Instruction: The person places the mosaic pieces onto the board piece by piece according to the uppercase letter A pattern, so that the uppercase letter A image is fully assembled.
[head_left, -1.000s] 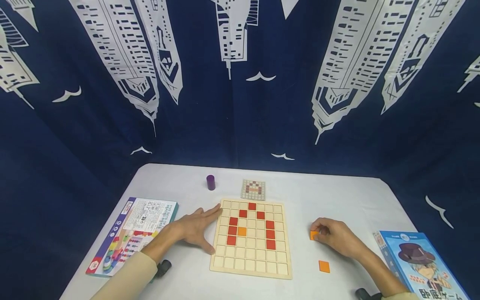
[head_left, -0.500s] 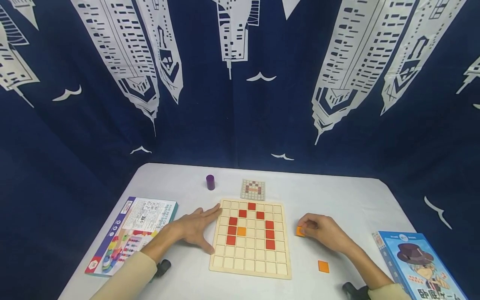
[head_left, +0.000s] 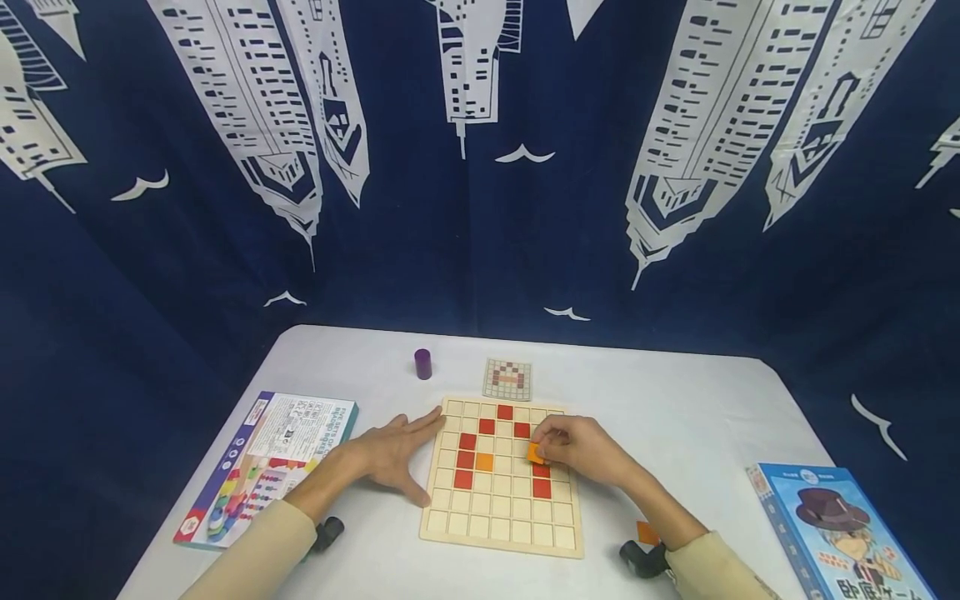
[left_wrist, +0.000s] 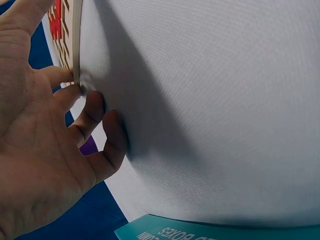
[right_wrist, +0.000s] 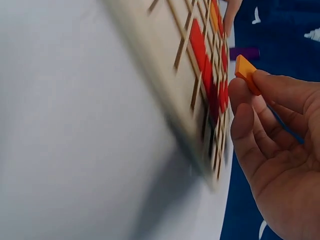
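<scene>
A wooden grid board (head_left: 501, 547) lies on the white table, with several red tiles (head_left: 463, 479) and an orange tile (head_left: 485, 462) set in its squares. My right hand (head_left: 583, 450) pinches another orange tile (right_wrist: 246, 72) between thumb and fingertips, over the board's right side beside the red column. My left hand (head_left: 393, 460) is spread at the board's left edge, thumb and a finger touching its side. In the left wrist view, the fingers (left_wrist: 92, 112) of that hand extend toward the table. A loose orange tile (head_left: 647, 532) is partly hidden by the right wrist.
Behind the board lie a small pattern card (head_left: 507, 380) and, to its left, a purple cylinder (head_left: 423, 364). A toy box (head_left: 300, 429) lies at the left, under part of the left arm's view. A blue game box (head_left: 840, 521) is at the right.
My right hand has carried the pinched orange tile leftward from the table to over the board. The left hand stays in place. The right wrist now partly covers the loose orange tile.
</scene>
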